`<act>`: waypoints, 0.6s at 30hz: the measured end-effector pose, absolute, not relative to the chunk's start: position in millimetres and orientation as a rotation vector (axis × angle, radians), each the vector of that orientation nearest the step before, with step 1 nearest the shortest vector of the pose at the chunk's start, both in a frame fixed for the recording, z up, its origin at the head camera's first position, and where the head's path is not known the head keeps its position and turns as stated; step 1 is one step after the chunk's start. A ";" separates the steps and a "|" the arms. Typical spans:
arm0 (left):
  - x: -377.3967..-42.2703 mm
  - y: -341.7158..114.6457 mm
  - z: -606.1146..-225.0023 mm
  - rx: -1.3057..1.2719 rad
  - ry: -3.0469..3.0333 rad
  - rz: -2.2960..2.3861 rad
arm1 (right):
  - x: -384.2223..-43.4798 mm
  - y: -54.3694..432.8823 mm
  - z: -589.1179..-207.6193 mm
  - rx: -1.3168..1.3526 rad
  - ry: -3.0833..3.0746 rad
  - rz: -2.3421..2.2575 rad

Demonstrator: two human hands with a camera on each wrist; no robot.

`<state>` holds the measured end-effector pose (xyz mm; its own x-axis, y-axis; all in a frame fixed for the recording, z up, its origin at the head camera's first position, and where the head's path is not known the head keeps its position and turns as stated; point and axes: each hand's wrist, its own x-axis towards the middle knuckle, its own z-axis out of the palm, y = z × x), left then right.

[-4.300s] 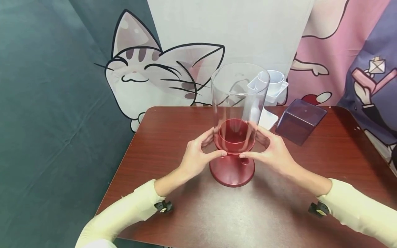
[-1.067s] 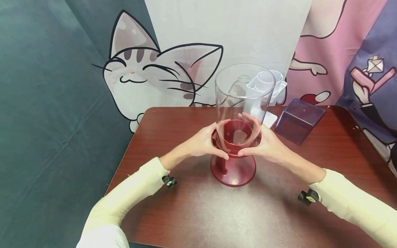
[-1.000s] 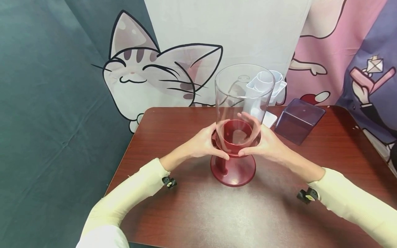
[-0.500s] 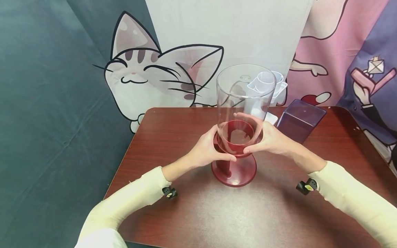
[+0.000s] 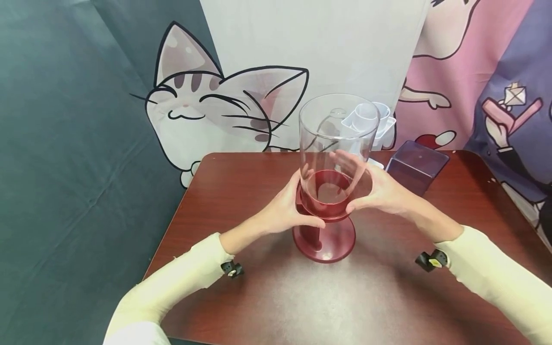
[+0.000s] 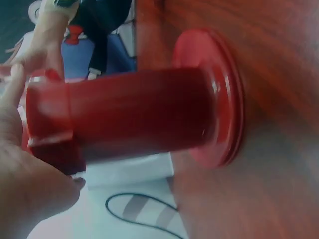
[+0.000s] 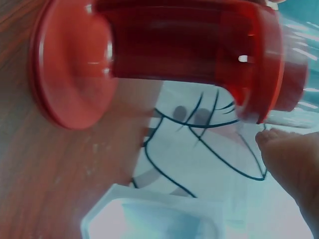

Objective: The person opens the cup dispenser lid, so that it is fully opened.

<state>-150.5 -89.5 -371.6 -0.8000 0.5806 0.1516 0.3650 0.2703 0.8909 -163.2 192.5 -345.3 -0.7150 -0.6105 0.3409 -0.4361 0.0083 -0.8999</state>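
Observation:
A tall clear cylinder [image 5: 316, 151] stands upright in the cup-like top of a red pedestal stand [image 5: 332, 249]. The stand's round foot is on the table. My left hand [image 5: 278, 211] grips the red collar from the left, thumb across the front and fingers curled behind. In the left wrist view, blocky projections on the collar [image 6: 50, 114] sit between that thumb and fingers. Around the right side, my right hand [image 5: 385, 194] is loosely spread. Its thumb tip is at the collar's front edge and its fingers show through the cylinder. A gap separates its palm from the cylinder.
A purple-tinted clear box [image 5: 416, 163] is at the back right of the brown table [image 5: 241, 177]. White plastic containers [image 5: 381, 115] stand behind the cylinder; a white tray [image 7: 149, 209] edges into the right wrist view. A cat-print cloth [image 5: 258, 28] hangs behind.
The right hand has loosened from its earlier wrap; its thumb has slid right and its palm moved off the collar. The left hand keeps its grip. The stand has turned slightly and stays in place.

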 end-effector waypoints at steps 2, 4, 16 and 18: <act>-156.2 -93.3 -367.8 0.925 2.315 1.526 | -162.4 191.4 -339.2 -1.136 2.106 -1.884; -163.2 -96.5 -364.8 0.970 2.310 1.489 | -160.6 190.0 -331.6 -1.150 2.084 -1.958; -194.4 -97.4 -362.9 1.168 2.219 1.373 | -141.9 172.7 -283.0 -1.051 2.032 -2.254; -197.7 -96.3 -365.3 1.191 2.194 1.376 | -139.9 170.8 -275.7 -1.057 2.048 -2.262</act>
<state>-197.7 -96.3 -365.3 -0.6160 0.7684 0.1733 0.4907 0.2022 0.8476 -139.9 170.8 -275.7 -0.7823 -0.3529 0.5133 -0.4758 -0.1933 -0.8581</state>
